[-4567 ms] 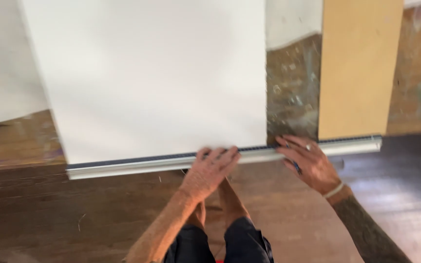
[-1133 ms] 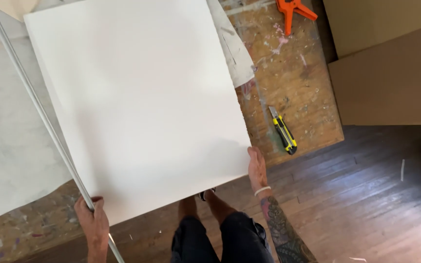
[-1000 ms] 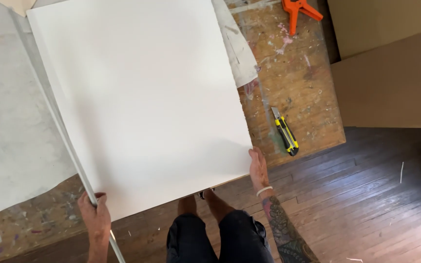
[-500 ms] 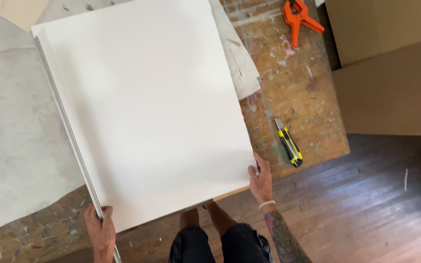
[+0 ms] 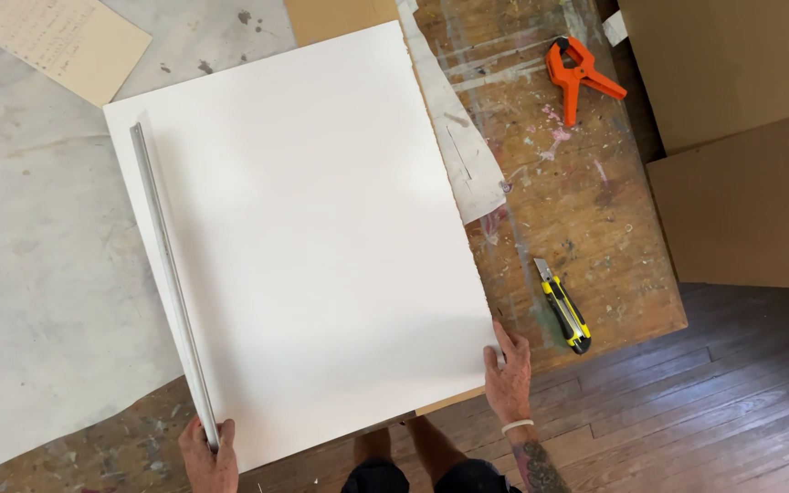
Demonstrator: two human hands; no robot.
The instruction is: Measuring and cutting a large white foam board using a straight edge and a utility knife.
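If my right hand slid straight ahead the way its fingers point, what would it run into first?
The right hand points up along the white board's right edge. The first thing it would probably meet is the torn paper strip; the yellow utility knife lies off to its right.

Matt white paper sheet [image 5: 312,246], dull metal straightedge [image 5: 168,274], rough paint-stained wooden table [image 5: 586,201].

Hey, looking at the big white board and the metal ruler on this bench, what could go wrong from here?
The metal straightedge is pinned only at its near end by the left hand, so its far end could swing on the white board.

The board's near edge overhangs the workbench; the right hand grips just one corner, so it might tip or slide.

The utility knife lies with blade out close to that hand.
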